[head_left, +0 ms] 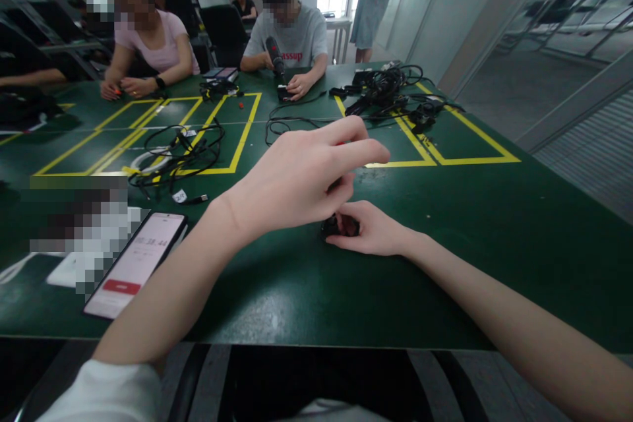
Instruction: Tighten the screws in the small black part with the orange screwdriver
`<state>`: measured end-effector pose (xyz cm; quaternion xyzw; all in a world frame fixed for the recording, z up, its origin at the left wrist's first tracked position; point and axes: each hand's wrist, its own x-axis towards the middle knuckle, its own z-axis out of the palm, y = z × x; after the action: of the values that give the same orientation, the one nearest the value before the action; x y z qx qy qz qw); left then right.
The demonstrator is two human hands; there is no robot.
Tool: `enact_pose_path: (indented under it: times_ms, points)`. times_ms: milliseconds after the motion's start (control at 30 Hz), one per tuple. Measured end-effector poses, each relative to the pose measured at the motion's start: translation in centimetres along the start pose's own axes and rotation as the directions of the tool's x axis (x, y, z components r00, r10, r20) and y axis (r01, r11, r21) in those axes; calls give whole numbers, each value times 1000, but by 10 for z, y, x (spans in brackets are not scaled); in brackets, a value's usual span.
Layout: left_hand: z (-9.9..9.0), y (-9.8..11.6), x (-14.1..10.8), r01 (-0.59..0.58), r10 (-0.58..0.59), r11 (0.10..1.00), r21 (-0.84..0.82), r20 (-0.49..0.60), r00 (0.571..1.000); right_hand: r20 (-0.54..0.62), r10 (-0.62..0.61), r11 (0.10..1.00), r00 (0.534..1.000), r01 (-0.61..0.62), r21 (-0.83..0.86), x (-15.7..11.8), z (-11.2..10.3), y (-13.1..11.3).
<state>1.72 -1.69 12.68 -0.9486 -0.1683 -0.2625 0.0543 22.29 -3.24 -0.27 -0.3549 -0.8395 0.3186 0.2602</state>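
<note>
My left hand (311,175) is raised over the table, its back toward me and the fingers curled. A bit of red and something dark show between those fingers, but the hand hides what the thing is. Just below and to the right, my right hand (373,229) pinches a small black part (330,227) down at the green tabletop (277,297). The left hand partly covers this black part, so its exact kind cannot be made out.
A phone (136,264) with a timer lies at left. Beyond are a tangled cable bundle (182,151), a black cable pile (390,89) and yellow tape outlines (482,160). Across the table, a person (291,39) holds a power screwdriver (275,56); another person (153,46) sits left.
</note>
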Motion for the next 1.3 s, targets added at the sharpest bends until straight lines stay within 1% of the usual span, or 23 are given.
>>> enact_pose_path:
  times_ms: [100, 267, 467, 600, 667, 833, 1000, 1167, 1300]
  points:
    - [-1, 1, 0, 22, -22, 1000, 6, 6, 1000, 0, -4, 1000, 1000, 4, 4, -1, 1, 2]
    - [0, 1, 0, -4, 4, 1000, -17, 19, 1000, -15, 3, 1000, 1000, -3, -1, -1, 2, 3]
    - [0, 2, 0, 34, -33, 999, 31, -10, 999, 6, -5, 1000, 1000, 5, -13, -1, 0, 1]
    - [0, 2, 0, 5, -5, 1000, 2, 1, 1000, -18, -1, 1000, 1000, 1, 1, -1, 1, 1]
    - [0, 1, 0, -7, 7, 1000, 4, -2, 1000, -11, 1, 1000, 1000, -1, -5, -1, 1, 1]
    - [0, 1, -1, 22, -22, 999, 44, -7, 1000, 1, -3, 1000, 1000, 3, -4, -1, 1, 1]
    - [0, 2, 0, -1, 1, 1000, 17, 14, 1000, -15, -4, 1000, 1000, 4, 7, -1, 1, 2]
    - [0, 3, 0, 39, -38, 997, 73, -17, 999, 5, 4, 1000, 1000, -4, 5, -1, 0, 0]
    - [-1, 3, 0, 14, -14, 1000, 16, 15, 1000, -21, 4, 1000, 1000, -4, 5, -1, 2, 2]
